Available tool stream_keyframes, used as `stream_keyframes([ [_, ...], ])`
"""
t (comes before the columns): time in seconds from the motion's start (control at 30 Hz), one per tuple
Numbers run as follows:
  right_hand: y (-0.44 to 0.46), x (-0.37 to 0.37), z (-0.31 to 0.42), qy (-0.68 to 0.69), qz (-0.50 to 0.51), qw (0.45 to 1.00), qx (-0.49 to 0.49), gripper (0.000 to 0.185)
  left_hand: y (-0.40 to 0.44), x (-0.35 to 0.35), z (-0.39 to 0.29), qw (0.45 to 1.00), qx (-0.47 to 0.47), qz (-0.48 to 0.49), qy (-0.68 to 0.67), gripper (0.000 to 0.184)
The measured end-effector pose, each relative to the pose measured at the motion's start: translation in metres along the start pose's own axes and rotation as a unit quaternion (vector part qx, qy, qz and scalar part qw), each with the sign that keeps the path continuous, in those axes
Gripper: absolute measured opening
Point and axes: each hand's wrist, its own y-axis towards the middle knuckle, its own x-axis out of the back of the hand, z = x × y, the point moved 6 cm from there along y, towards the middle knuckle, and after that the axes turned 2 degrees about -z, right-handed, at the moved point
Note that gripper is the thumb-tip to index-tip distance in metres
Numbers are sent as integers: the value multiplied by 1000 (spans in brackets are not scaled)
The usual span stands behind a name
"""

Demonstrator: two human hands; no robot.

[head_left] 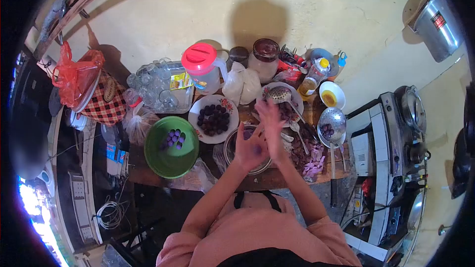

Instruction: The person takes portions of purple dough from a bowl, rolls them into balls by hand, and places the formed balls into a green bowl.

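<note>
My left hand (249, 147) is palm up over a metal bowl (228, 154), its fingers stretched out. On its palm rests a small purple dough ball (257, 150). Beside it my right hand (272, 131) is raised with fingers extended and slightly blurred, its lower edge close to the left palm. Both hands hide much of the bowl, which has purple stuff inside. To the left, a green basin (157, 162) holds several purple balls (173, 138). Behind it stands a floral plate (197, 106) with several darker balls (213, 119).
Purple peelings (312, 165) lie right of the bowl. Nearby are a skimmer (332, 118) over a bowl, a plate with a slotted ladle (278, 94), an oil bottle (309, 83), a red-lidded pitcher (203, 71) and a tray of glasses (185, 101). A stove (396, 133) stands at right.
</note>
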Motion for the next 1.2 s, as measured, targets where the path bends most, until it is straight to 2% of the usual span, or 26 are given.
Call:
stream_keyframes([
  [0.07,13,14,12,134,-62,989,-28,69,0,0,-2,1000,0,-10,7,78],
  [0.13,19,15,6,-88,-28,996,12,65,3,7,0,1000,13,-4,6,75],
  [0.17,19,13,4,-199,-11,979,30,63,5,10,3,1000,20,-1,4,74],
  [0.2,19,3,6,-330,16,942,68,56,5,3,7,1000,4,24,10,73],
  [0.27,13,-34,17,-485,68,868,87,56,4,-17,17,996,-32,75,22,73],
  [0.3,6,-47,20,-556,96,820,96,57,6,-3,14,996,-49,66,36,74],
  [0.4,-19,-60,19,-515,156,830,147,62,8,30,-3,994,-80,38,60,75],
  [0.47,-14,-58,8,-511,141,839,125,63,-5,17,-13,995,-88,20,49,74],
  [0.57,-4,-53,-15,-504,118,851,89,64,0,3,17,996,-46,80,0,75],
  [0.6,-1,-50,-17,-503,110,854,78,65,2,18,22,997,-30,53,-46,76],
  [0.63,-5,-58,-6,-534,158,824,103,62,5,33,24,995,-15,27,-90,78],
  [0.7,-28,-73,17,-585,251,756,152,59,6,50,14,983,-43,26,-175,80],
  [0.77,-28,-48,-4,-578,192,783,125,60,-4,39,-4,968,-99,59,-224,81],
  [0.8,-16,-32,-8,-581,156,795,73,60,-7,37,-6,964,-110,67,-232,80],
  [0.83,-10,-20,-11,-583,119,804,21,60,-6,39,3,973,-90,58,-206,79],
  [0.93,-14,-48,-10,-566,90,812,109,60,3,39,28,991,-27,42,-124,76],
  [1.03,-36,-63,18,-531,245,798,144,62,-1,37,14,999,-34,24,6,77],
  [1.13,-19,-13,-11,-628,164,761,19,60,-6,23,5,999,-26,29,8,77],
  [1.2,-16,-16,-19,-584,132,801,-12,61,-1,19,18,999,-20,50,-4,77],
])
